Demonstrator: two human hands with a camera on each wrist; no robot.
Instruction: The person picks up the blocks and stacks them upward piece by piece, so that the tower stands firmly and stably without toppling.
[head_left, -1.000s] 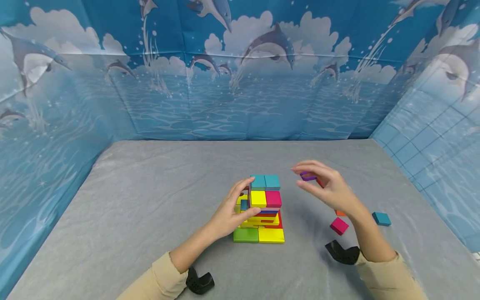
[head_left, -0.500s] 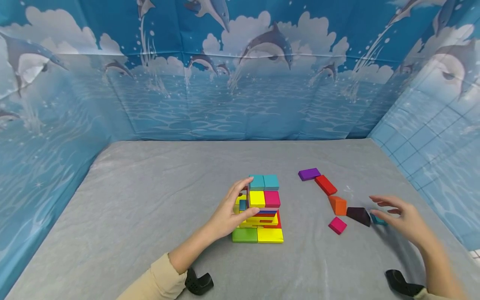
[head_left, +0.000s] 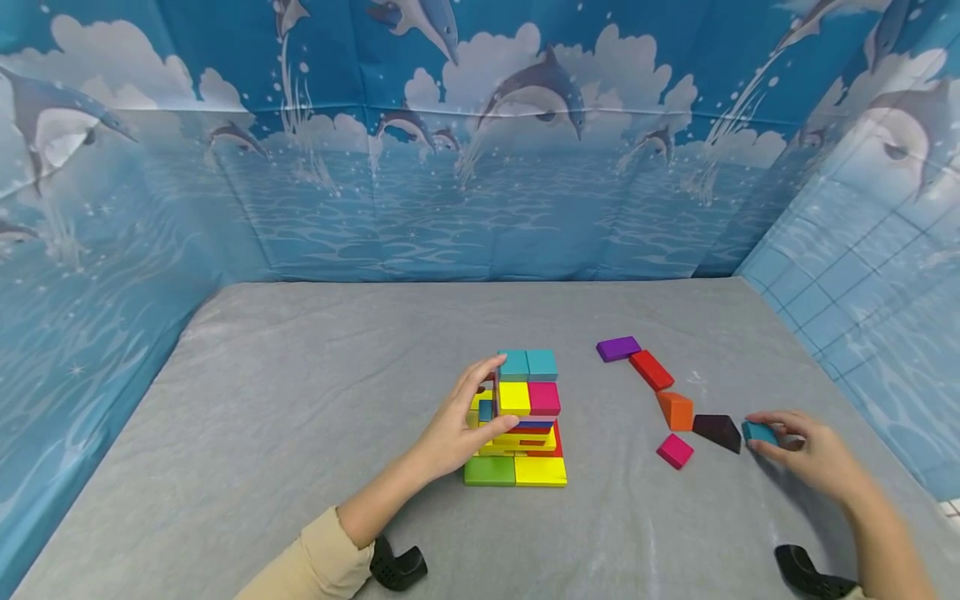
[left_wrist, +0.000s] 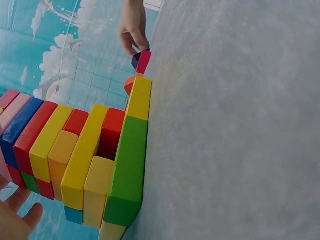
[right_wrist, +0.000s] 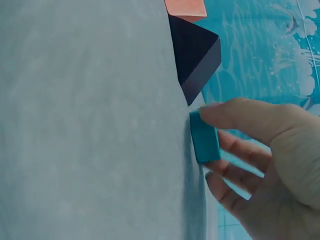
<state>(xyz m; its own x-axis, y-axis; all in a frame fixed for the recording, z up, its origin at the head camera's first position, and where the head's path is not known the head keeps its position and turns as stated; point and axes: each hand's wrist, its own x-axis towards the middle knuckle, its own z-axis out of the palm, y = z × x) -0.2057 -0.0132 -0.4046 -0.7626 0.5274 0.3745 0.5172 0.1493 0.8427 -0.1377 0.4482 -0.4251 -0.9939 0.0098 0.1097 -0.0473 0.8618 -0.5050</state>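
Note:
A tower of colored toy blocks (head_left: 528,400) stands mid-table, with green and yellow blocks at its base and two teal blocks at the top back. My left hand (head_left: 457,425) rests at its left side, thumb along the front and fingers reaching toward the back. In the left wrist view the fingers (left_wrist: 17,197) lie right by the upper blocks. At the right of the table, my right hand (head_left: 813,458) pinches a small teal block (head_left: 759,433) between thumb and fingers. In the right wrist view this teal block (right_wrist: 205,137) is low at the cloth.
Left of the teal block lie a black wedge block (head_left: 717,432), an orange block (head_left: 677,411), a red block (head_left: 652,370), a purple block (head_left: 618,348) and a magenta block (head_left: 676,451). A grey cloth (head_left: 300,400) covers the table; a dolphin-print curtain (head_left: 450,208) hangs behind.
My right hand has left the purple block at the back, swung right and toward me, then come down on the teal block and taken hold of it. The left hand has stayed at the tower.

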